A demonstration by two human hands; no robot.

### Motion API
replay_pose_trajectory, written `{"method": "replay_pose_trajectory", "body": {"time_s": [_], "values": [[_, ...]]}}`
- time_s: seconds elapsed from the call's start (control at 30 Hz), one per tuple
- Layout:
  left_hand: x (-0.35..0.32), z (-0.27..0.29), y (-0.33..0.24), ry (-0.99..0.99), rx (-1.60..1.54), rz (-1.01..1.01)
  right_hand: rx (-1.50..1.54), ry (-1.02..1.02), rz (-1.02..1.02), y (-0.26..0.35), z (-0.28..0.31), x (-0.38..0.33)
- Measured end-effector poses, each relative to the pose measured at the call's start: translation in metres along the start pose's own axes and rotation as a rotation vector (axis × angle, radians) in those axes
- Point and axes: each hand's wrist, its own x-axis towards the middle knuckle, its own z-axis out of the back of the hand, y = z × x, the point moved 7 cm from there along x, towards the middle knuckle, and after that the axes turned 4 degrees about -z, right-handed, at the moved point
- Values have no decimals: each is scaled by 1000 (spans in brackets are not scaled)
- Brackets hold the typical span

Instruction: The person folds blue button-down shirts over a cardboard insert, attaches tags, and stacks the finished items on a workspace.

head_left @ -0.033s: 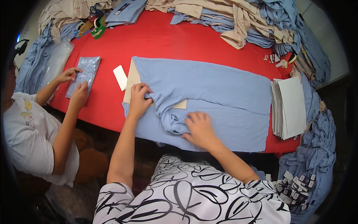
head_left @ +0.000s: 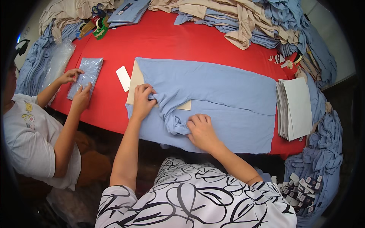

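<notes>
A light-blue cloth garment [head_left: 232, 91] lies spread across the table in front of me, with a beige panel [head_left: 135, 78] showing at its left edge. Its cloth is bunched into a twisted roll near the middle, beside a small beige piece [head_left: 185, 106]. At the left end of that roll, my left hand [head_left: 143, 102] is closed on a fold of the cloth. My right hand [head_left: 203, 132] has its fingers curled at the roll's lower right end, gripping its edge; the fingertips are partly hidden.
A white card [head_left: 122, 78] lies left of the garment, and a stack of white sheets [head_left: 298, 110] at right. A co-worker's hands touch a bagged blue garment [head_left: 85, 76]. Tape dispensers [head_left: 99, 28] and clothing piles [head_left: 243, 22] line the far edge.
My right hand has shifted slightly left, and its fingers have drawn in against the bunched cloth. My left hand keeps its hold, nearly still.
</notes>
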Motion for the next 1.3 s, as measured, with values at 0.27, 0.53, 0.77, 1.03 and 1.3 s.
{"method": "replay_pose_trajectory", "body": {"time_s": [0.27, 0.53, 0.77, 1.03, 1.3], "values": [[-11, 4, 8, -6, 14, -8, 735, 29, -1104, -94, 41, -125], [-11, 5, 1, -25, 2, -88, -29, -187, -427, -8, 22, -80], [-12, 6, 5, -27, 19, -97, 569, -440, -977, -99, 71, -106], [-10, 9, 1, -12, 38, -112, 191, -19, -559, -7, 14, -81], [-10, 9, 16, 160, -107, 20, 918, -305, -810, -131, 108, -49]]}}
